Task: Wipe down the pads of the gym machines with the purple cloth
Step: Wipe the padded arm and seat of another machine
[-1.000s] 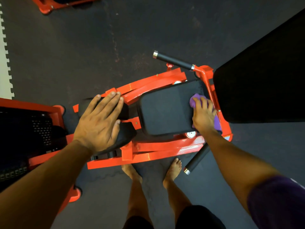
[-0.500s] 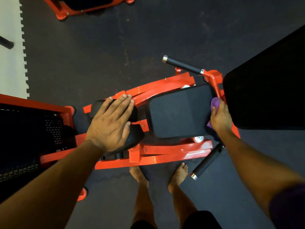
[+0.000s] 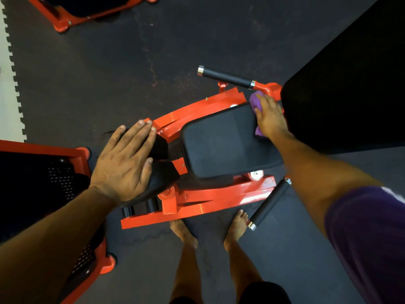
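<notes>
Right hand [image 3: 270,118] presses the purple cloth [image 3: 256,103] at the seat pad [image 3: 223,141] edge, fingers probably flat; it could slip off. Left hand [image 3: 125,163] rests flat.

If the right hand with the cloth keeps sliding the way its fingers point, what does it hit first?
Probably the red handle bracket, just beyond the purple cloth under the right hand; depth is unclear, so it might pass above it.
</notes>
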Action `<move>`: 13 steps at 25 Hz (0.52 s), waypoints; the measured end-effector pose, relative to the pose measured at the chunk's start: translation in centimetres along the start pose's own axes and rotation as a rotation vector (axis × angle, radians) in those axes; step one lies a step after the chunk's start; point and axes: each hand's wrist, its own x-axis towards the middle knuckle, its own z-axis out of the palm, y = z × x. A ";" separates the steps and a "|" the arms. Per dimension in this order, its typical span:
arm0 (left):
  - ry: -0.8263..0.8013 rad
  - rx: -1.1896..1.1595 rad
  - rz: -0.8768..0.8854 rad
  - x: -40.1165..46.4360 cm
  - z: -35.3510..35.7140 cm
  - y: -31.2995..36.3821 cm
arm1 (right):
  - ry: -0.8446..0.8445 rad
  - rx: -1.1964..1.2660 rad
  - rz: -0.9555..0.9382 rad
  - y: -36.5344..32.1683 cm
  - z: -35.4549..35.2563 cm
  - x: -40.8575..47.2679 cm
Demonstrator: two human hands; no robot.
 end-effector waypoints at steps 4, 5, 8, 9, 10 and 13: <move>-0.025 -0.012 -0.018 -0.1 0.0 0.1 | 0.028 0.006 0.117 3.3 2.6 -13.1; -0.029 -0.019 -0.024 -0.2 0.0 0.1 | 0.024 0.007 0.155 3.3 2.7 -15.4; -0.028 -0.032 -0.033 -0.1 -0.2 0.1 | -0.070 -0.039 0.226 2.2 1.4 -17.6; -0.022 -0.033 -0.030 0.0 -0.2 0.2 | -0.116 -0.035 0.234 1.6 0.6 -16.4; -0.022 -0.034 -0.029 0.0 -0.2 0.2 | -0.121 -0.035 0.221 0.6 -0.1 -14.5; -0.019 -0.041 -0.028 -0.1 -0.1 0.0 | -0.073 -0.113 0.147 -3.2 -1.5 -6.2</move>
